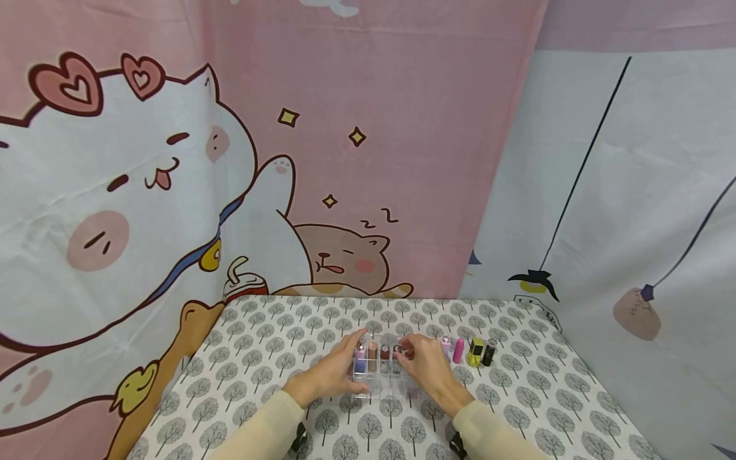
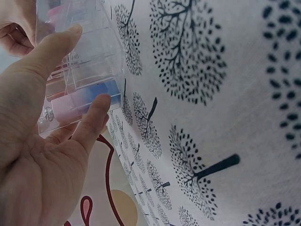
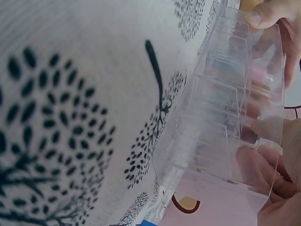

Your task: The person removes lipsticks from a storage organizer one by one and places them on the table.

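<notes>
While left fingers [image 2: 92, 123] grip clear organizer [image 3: 207, 127] | right fingers [image 1: 410, 344] pinch dark tube [image 3: 248, 135] | tree-print cloth [image 1: 276, 364] | cat-print backdrop [image 1: 437, 160]

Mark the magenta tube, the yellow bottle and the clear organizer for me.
Magenta tube [image 1: 458, 351]: head view, middle of its body.
Yellow bottle [image 1: 474, 359]: head view, its yellow lower part.
Clear organizer [image 3: 209, 146]: right wrist view, its transparent wall.

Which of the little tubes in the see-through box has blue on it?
The pink-and-blue tube, at the end by the left hand; the tan tube beside it and the others show none.
</notes>
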The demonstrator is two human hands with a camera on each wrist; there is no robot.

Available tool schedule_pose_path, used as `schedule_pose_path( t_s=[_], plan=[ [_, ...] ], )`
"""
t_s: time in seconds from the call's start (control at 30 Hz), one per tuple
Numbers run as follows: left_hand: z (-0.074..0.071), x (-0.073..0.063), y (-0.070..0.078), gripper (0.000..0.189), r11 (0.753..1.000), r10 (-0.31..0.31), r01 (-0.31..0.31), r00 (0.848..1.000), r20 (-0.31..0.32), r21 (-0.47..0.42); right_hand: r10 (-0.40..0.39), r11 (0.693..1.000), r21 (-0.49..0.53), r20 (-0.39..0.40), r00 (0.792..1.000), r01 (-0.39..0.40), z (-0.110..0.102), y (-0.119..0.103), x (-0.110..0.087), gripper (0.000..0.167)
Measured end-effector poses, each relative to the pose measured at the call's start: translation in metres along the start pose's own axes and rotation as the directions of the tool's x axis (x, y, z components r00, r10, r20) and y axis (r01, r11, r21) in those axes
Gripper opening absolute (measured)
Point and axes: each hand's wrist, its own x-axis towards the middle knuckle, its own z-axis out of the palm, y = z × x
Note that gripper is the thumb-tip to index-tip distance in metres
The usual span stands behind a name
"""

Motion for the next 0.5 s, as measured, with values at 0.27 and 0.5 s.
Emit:
schedule_pose_path(
  t_s=[0.27,0.5],
  plan=[
    [0.0000,-0.0009,0.0027,0.137,1.000,-0.003,0.003,1.000,-0.002,0.010,-0.002,0.999,0.039,-0.005,1.000,0.002,-0.0003,0.0008,-0.0007,0.022],
    [-0.0002,-0.0023,0.0040,0.137,1.000,-0.005,0.005,1.000,-0.004,0.006,0.006,0.998,0.068,-0.001,1.000,-0.005,-0.0015,0.0005,-0.0012,0.020]
  ],
)
